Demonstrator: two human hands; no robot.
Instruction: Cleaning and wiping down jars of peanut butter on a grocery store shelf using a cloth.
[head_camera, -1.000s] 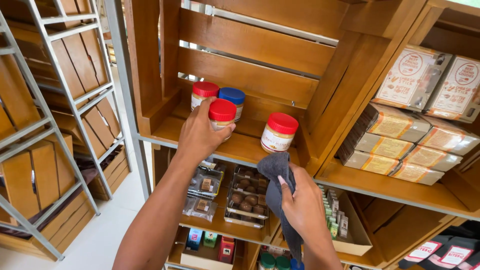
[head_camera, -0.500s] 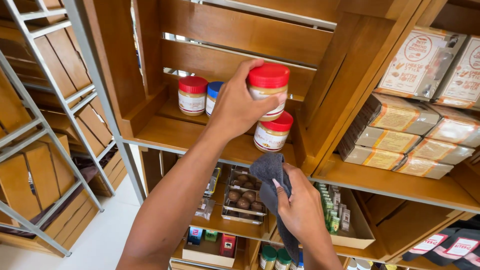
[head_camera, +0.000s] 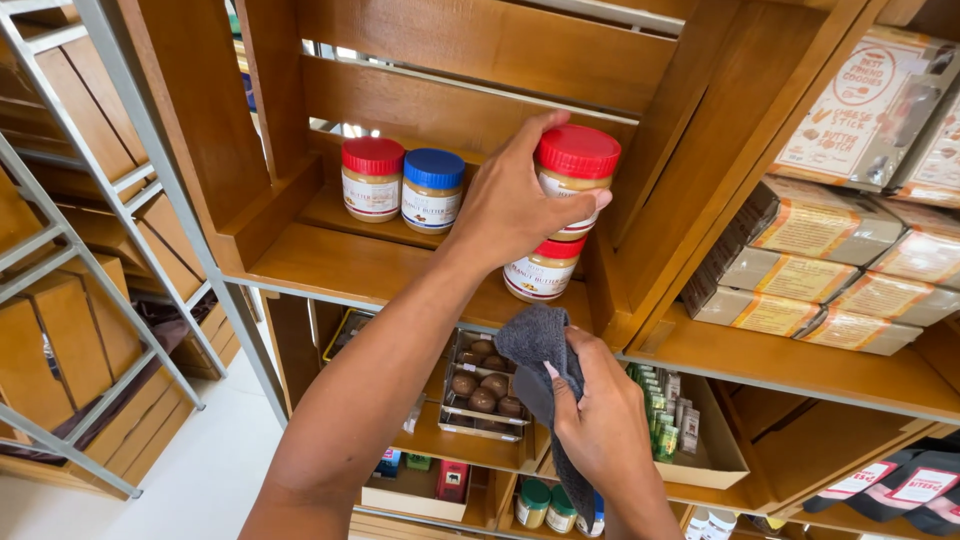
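the left hand (head_camera: 515, 205) wraps around a red-lidded jar (head_camera: 572, 185) of tan spread, holding it upright just above another red-lidded jar (head_camera: 545, 268) near the right end of the wooden shelf (head_camera: 340, 265), probably lifted to bare the board beneath. its long axis runs vertical, lid up, label facing outward. the right hand (head_camera: 600, 425) closes on a dark grey cloth (head_camera: 540, 350) below the shelf's front edge. two more jars, one red-lidded (head_camera: 371, 178) and one blue-lidded (head_camera: 432, 189), stand toward the back left corner.

Wooden crate shelf (head_camera: 330, 262): red-lidded jar (head_camera: 371, 178), blue-lidded jar (head_camera: 432, 188), third jar (head_camera: 541, 272), lid seemingly red.
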